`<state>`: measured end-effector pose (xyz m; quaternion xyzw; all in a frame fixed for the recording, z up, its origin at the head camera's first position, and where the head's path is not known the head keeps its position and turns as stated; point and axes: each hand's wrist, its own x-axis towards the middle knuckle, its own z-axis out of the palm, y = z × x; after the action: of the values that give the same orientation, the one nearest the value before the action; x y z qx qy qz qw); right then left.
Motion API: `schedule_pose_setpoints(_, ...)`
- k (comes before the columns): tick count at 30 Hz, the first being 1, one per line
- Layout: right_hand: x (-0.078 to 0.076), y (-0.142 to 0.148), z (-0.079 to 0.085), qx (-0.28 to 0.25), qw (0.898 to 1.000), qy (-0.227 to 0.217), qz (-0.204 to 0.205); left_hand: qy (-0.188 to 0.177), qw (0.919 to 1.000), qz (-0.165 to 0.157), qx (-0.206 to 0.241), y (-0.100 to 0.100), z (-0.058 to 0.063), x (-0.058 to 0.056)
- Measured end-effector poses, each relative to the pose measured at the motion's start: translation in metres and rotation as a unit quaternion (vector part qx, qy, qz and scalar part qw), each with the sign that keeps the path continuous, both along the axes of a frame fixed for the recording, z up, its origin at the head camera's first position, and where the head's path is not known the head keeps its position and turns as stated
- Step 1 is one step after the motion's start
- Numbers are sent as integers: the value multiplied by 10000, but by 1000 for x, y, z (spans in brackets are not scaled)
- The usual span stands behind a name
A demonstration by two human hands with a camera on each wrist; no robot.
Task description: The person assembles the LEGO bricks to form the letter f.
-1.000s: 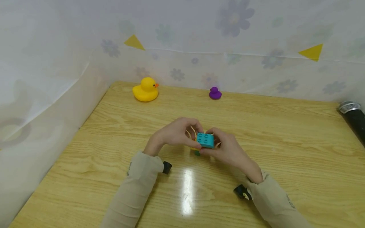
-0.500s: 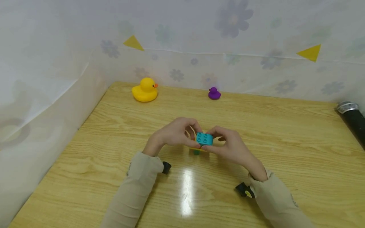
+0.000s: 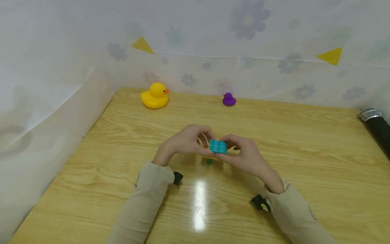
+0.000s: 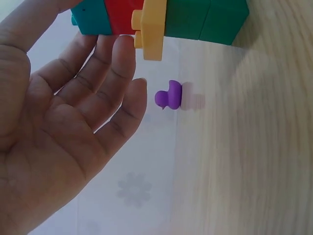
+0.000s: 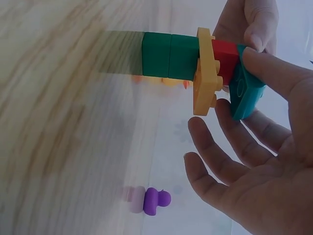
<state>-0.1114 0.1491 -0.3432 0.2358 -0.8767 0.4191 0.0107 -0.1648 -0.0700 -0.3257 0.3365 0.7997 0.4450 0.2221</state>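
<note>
A small tower of toy building bricks stands on the wooden table. Two green bricks [image 5: 170, 56] form its base, with a yellow-orange plate [image 5: 204, 95] across them. Above the plate comes a red brick [image 5: 224, 58], and a teal brick [image 3: 218, 146] with a curved end tops the tower. My left hand [image 3: 190, 140] pinches the teal brick at its left end, fingers behind and thumb in front, fingertips also right at the red brick. From the other side my right hand [image 3: 246, 156] pinches the teal brick's curved end; its lower fingers are spread free in the right wrist view.
A yellow rubber duck [image 3: 155, 96] and a small purple duck [image 3: 229, 99] sit along the table's back edge. At the far right lies a black microphone [image 3: 377, 125]. White flowered sheeting [image 3: 195, 30] borders the table behind and at left.
The teal brick has shifted slightly left and away from me. My right hand has moved slightly with it, its thumb now nearer the left thumb. More of the yellow-orange plate shows.
</note>
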Motion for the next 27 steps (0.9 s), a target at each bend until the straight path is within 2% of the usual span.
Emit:
schedule_pose_setpoints(7, 1, 3, 2, 25, 9999, -129, -49, 139, 9997, -205, 57, -5, 3, -3)
schedule_pose_setpoints(12, 0, 4, 3, -19, 9999, -101, -10, 218, 9989, -218, -363, -1, 0, -4)
schedule_pose_setpoints(18, -3, 4, 2, -88, 9999, 26, 63, 279, 9973, -70, -671, 4, -3, -4)
schedule_pose_setpoints(27, 0, 2, 2, -76, 10000, -12, -27, 164, 9975, 58, -686, 5, -5, -1)
